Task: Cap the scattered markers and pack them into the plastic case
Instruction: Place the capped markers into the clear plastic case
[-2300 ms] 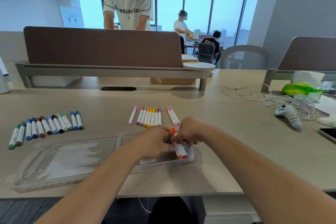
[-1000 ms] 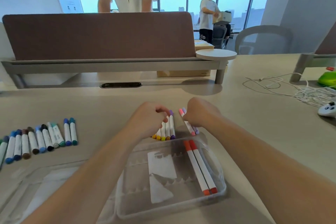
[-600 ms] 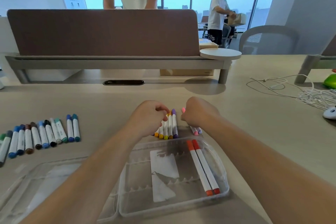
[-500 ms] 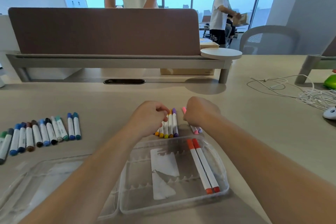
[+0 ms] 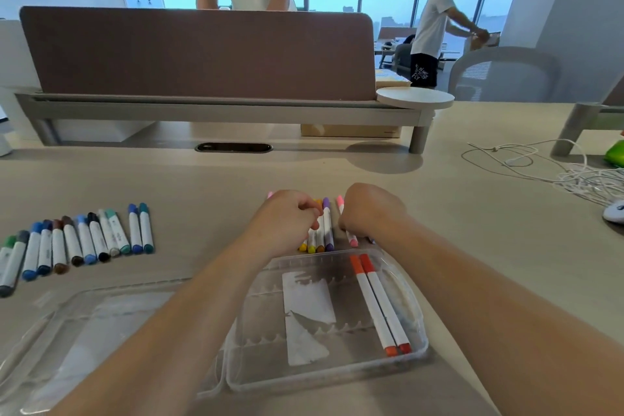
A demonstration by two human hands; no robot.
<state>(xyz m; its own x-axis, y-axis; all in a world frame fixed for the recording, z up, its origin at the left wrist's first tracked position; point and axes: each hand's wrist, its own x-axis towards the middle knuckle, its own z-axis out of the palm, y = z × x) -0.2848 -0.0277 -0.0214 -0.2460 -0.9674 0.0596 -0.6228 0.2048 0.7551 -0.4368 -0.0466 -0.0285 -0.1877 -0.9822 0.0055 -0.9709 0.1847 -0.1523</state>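
Inside clear plastic case (image 5: 236,378), slim cylindrical markers (image 5: 380,304)

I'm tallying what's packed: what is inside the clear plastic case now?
Inside the plastic case: two orange-capped markers side by side at its right, and a white insert in the middle. The left forearm covers its far left corner, so that part is unseen.

Table (image 5: 472,230), left: twelve markers (image 5: 84,240) in a row. Near centre: one clear case (image 5: 256,378) holding two markers (image 5: 378,304). Beyond it: further markers (image 5: 327,226), partly covered, count unclear.
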